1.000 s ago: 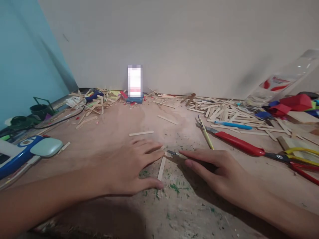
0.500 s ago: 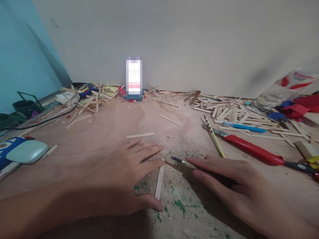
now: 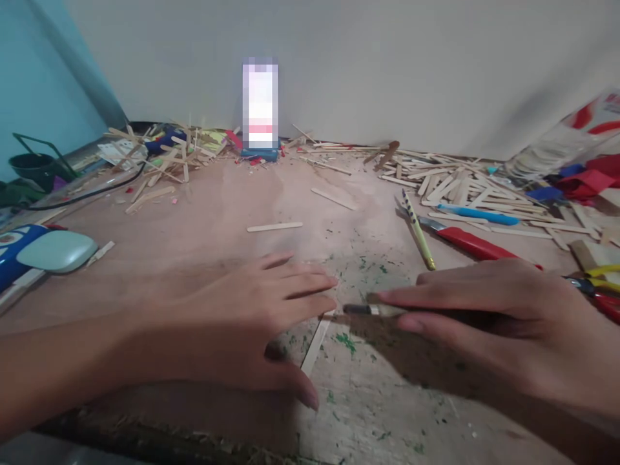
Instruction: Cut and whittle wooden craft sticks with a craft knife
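Observation:
My left hand (image 3: pixel 247 323) lies flat on the wooden board (image 3: pixel 203 219) with its fingers stretched out, pressing down on a pale craft stick (image 3: pixel 316 345) that runs under the fingertips. My right hand (image 3: pixel 489 323) is closed round a small craft knife (image 3: pixel 368 310). The knife's dark tip points left and meets the upper end of the stick, right beside my left fingertips.
Loose craft sticks (image 3: pixel 274 227) lie on the board, with heaps at the back left (image 3: pixel 159 161) and right (image 3: pixel 450 187). A yellow pencil (image 3: pixel 417 237), red-handled cutter (image 3: pixel 469 243), blue pen (image 3: pixel 477 216), yellow-handled pliers (image 3: pixel 598 278) sit right. A pale green case (image 3: pixel 58 250) lies left. A phone (image 3: pixel 260 106) stands at the wall.
The view has tilted down and closer. Both hands stay on the stick; the knife has shifted slightly along with my right hand, whose fingers have curled tighter round it.

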`<state>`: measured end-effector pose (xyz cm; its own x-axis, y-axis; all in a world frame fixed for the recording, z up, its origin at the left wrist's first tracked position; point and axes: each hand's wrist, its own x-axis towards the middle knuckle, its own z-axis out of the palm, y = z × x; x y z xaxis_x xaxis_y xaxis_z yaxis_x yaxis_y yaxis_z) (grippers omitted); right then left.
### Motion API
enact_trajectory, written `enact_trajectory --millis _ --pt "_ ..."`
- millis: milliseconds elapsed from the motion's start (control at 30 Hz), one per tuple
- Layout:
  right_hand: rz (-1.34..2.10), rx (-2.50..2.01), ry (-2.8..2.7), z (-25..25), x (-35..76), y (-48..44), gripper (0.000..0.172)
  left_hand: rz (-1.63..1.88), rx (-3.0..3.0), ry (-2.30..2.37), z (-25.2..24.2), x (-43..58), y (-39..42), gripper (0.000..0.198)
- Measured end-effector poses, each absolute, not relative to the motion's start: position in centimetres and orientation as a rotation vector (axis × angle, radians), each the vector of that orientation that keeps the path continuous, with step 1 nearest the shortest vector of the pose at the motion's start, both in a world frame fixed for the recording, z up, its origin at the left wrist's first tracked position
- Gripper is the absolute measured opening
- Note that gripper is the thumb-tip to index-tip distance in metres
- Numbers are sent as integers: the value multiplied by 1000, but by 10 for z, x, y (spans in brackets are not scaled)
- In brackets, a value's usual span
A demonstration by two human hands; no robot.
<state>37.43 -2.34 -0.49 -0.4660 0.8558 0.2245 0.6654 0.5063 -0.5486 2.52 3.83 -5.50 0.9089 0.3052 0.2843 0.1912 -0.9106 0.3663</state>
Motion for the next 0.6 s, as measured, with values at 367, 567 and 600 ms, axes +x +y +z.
enact_trajectory --millis 367,567,600 --pt "737 -1109 -2500 -12 364 -30 26 541 2806 366 -55 24 40 81" --pt "634 -1102 -2476 -7 358 -27 29 547 2831 392 -62 24 40 79" --pt "615 -1112 -2464 -7 358 -27 28 601 2825 407 -62 25 40 79"
